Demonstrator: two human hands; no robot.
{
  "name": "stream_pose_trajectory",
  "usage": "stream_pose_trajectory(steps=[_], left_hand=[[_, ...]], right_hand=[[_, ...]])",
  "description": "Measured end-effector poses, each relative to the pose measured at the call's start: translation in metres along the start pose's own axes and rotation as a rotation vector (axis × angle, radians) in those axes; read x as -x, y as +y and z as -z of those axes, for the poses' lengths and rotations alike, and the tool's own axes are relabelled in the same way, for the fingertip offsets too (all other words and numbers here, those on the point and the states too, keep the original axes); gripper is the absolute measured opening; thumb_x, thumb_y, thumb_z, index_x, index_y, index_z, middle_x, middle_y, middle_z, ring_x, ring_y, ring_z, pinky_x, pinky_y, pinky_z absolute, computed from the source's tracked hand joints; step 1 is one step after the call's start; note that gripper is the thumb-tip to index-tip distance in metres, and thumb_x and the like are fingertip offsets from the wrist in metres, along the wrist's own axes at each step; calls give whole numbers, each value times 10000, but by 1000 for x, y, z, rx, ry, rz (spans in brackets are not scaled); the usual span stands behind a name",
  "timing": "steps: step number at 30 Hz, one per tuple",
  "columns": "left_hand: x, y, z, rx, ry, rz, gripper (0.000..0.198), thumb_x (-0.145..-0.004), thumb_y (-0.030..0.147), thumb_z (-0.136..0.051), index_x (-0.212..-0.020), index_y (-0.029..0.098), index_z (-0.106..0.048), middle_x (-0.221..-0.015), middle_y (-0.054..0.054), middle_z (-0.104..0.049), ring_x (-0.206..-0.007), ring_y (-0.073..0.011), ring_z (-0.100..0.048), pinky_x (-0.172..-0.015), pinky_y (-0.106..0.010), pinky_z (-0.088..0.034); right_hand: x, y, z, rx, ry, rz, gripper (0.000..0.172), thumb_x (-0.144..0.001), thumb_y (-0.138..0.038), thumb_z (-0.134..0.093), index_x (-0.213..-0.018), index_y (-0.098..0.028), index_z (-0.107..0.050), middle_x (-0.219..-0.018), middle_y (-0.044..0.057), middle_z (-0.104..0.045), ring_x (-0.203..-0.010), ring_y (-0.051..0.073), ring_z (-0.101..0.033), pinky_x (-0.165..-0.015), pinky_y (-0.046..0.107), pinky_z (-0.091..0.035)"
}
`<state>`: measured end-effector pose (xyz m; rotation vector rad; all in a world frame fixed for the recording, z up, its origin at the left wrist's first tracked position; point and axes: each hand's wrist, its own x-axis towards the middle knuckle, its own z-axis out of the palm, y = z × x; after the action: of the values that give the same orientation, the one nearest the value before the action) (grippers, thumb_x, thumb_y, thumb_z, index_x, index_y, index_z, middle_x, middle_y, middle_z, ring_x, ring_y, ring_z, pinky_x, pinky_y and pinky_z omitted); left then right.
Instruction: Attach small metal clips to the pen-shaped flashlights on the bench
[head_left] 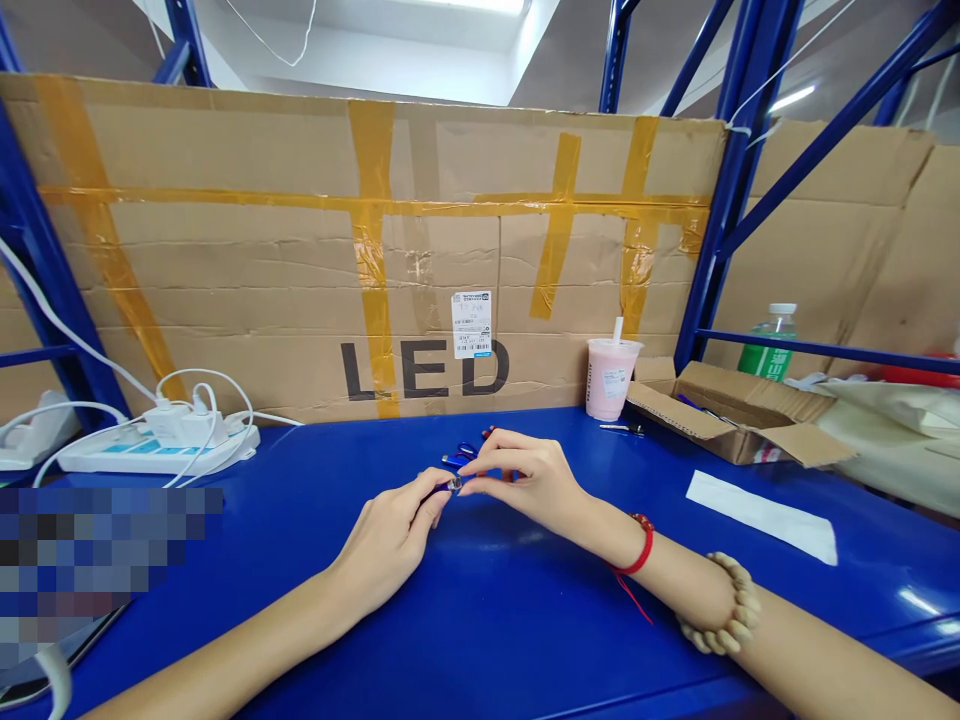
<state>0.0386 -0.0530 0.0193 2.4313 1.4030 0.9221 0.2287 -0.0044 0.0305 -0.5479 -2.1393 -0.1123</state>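
Over the smooth blue desk [450,630], the person's left hand [384,535] is holding a small dark object with a shiny metal end [454,484] in a narrow grip. The right hand [538,476] is poising thumb and fingertips at that end; whether its narrow grip is pinching anything, one cannot tell. Just beyond, a small blue piece [453,461] is lying; farther back, a pink cup with a white straw [606,385] is standing.
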Motion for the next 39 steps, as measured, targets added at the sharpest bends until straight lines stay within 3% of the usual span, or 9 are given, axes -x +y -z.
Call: stream_pose_trajectory(steps=[6,18,24,29,34,39], left_hand=[[2,-1,1,10,-92,-51,268,-925,305,-275,-1010,248,-523,-770,26,-584,-657,-129,-527,-647,-227,-390],[9,2,-3,125,-83,-53,197,-921,283,-305,-966,228,-490,-815,19,-610,-720,-129,-578,-654,-218,-413],[10,0,-5,91,-13,-101,152,-915,268,-340,-953,224,-480,-930,-13,-639,-827,-150,-622,-705,-236,-469],[9,-6,-7,-26,142,-228,132,-913,265,-385,-961,208,-494,-940,-28,-663,-816,-152,-648,-720,-247,-510],[4,-11,-3,-230,258,-477,158,-917,232,-403,-993,177,-529,-901,-43,-681,-786,-157,-653,-768,-283,-514],[0,-14,1,-289,252,-523,239,-923,209,-388,-1122,188,-520,-906,-37,-677,-760,-147,-629,-747,-292,-505]], right_hand=[[0,1,1,-144,-70,41,301,-768,-457,-590,-694,-191,-710,-705,18,-608,-625,83,-543,-554,195,-400],[-1,-4,-3,-505,-178,-352,293,-606,-447,-737,-608,-160,-680,-633,-5,-536,-508,62,-427,-424,198,-314],[0,-10,-4,-668,-274,-585,315,-616,-441,-728,-651,-138,-648,-544,-40,-507,-359,32,-389,-336,192,-269],[-1,-14,-7,-694,-319,-769,341,-615,-469,-714,-650,-139,-636,-432,-64,-470,-325,30,-335,-313,186,-236],[-1,-18,-7,-713,-318,-859,375,-609,-506,-701,-658,-139,-644,-451,-62,-473,-343,22,-328,-322,180,-228],[-1,-20,-8,-738,-289,-881,368,-556,-482,-741,-623,-134,-640,-473,-55,-497,-368,21,-332,-334,177,-242]])
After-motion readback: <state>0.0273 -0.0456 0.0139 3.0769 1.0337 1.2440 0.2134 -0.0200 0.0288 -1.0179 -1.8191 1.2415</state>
